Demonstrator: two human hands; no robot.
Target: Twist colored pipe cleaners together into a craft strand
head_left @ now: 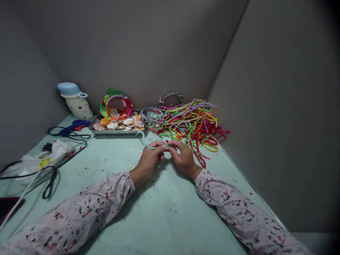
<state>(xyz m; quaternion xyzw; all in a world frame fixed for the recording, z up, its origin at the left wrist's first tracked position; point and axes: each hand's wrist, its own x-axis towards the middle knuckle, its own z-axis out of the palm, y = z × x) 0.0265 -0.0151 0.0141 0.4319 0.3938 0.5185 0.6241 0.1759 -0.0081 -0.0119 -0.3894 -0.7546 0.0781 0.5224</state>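
Observation:
Over the middle of the table, my left hand [149,160] and my right hand [183,158] meet with fingertips nearly touching. Both are closed in a pinch on a pale teal pipe cleaner [144,141]. Its loose end curls up and back beyond my left hand, towards the tray. Between the fingertips a small teal bit shows; whether it is wound round something is too small to tell. Just past my hands lies a heap of colourful pipe cleaners [193,120], red, yellow, green, pink and purple.
A metal tray [117,132] of seashells [129,121] stands at the back, with colourful wrapped rings [116,106] on it. Beside it lies coiled grey wire [154,114]. On the left are a bottle [75,101], a blue-handled tool [71,127], black cable [77,152] and a plastic bag [47,157].

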